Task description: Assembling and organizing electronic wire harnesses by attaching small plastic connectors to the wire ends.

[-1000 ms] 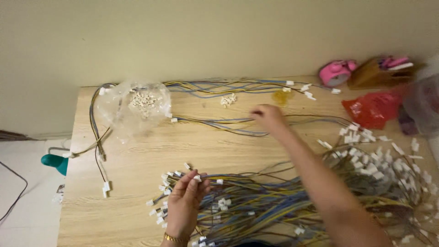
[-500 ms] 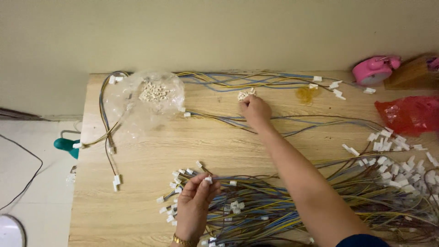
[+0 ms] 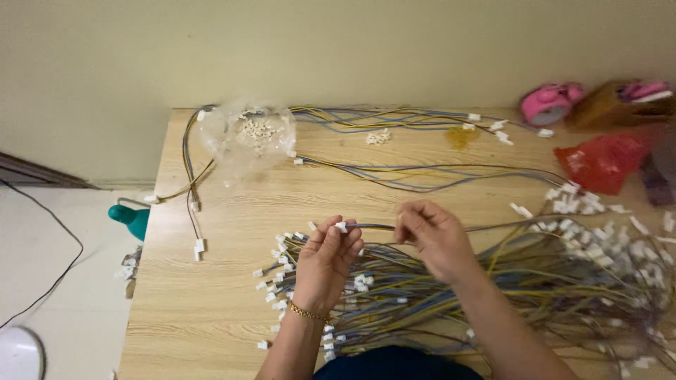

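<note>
Pinching a white connector [image 3: 341, 226] at one wire's [image 3: 373, 226] end, the left hand [image 3: 325, 262] steadies it above the counter's [image 3: 211, 309] bundle [image 3: 451, 281] while the right hand [image 3: 431, 236] grips that wire, keeping it taut.

Bare forearms; gold bracelet [image 3: 307, 312] on left wrist.

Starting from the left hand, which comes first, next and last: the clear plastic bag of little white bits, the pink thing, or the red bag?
Measured from the left hand in the head view:
1. Clear plastic bag, up and to the left, near the table's back edge.
2. Red bag, far to the right.
3. Pink thing, in the back right corner, a little beyond the red bag.
</note>
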